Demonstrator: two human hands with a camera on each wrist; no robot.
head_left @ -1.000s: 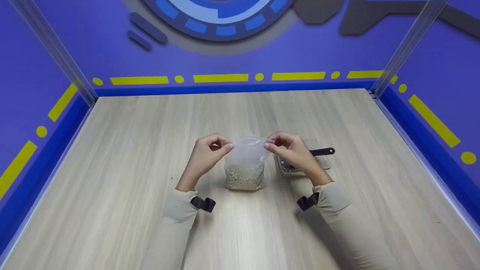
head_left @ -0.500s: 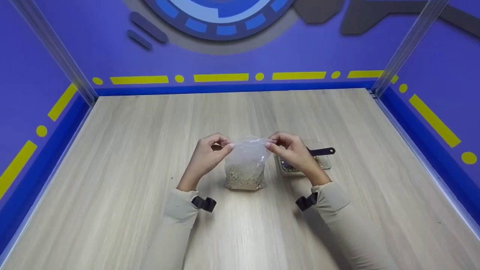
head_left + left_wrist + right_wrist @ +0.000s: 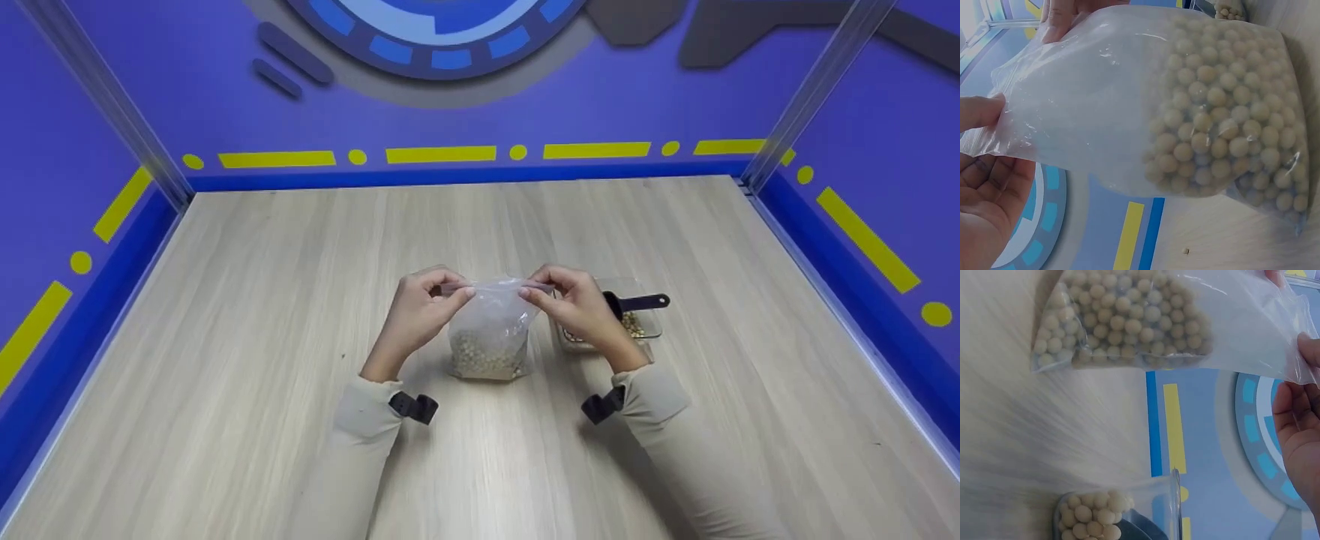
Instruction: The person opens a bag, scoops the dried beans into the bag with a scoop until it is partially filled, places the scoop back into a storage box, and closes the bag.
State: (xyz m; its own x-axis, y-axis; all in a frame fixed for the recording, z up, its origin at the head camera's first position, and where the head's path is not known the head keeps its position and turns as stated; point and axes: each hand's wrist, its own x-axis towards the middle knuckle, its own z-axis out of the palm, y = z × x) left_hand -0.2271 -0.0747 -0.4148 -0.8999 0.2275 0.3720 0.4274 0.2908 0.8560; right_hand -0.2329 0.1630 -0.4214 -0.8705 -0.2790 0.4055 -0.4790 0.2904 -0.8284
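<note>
A clear plastic bag, its lower part filled with small round beige balls, stands upright on the table. My left hand pinches the left corner of its mouth between thumb and fingers. At the opposite corner, my right hand pinches the same top edge. Between them the mouth is drawn into a nearly straight, flat line; whether it is sealed I cannot tell. The wrist views show each thumb pressing the film, with the upper part of the bag holding no balls.
Partly behind my right hand stands a clear container holding more of the balls. A black scoop rests in it, its handle pointing right. One small speck lies on the wooden table. Blue panels rise beyond.
Both hands have come slightly closer together along the bag's top edge, the right one shifting left. The mouth looks flatter and straighter, and more of the scoop and container shows.
</note>
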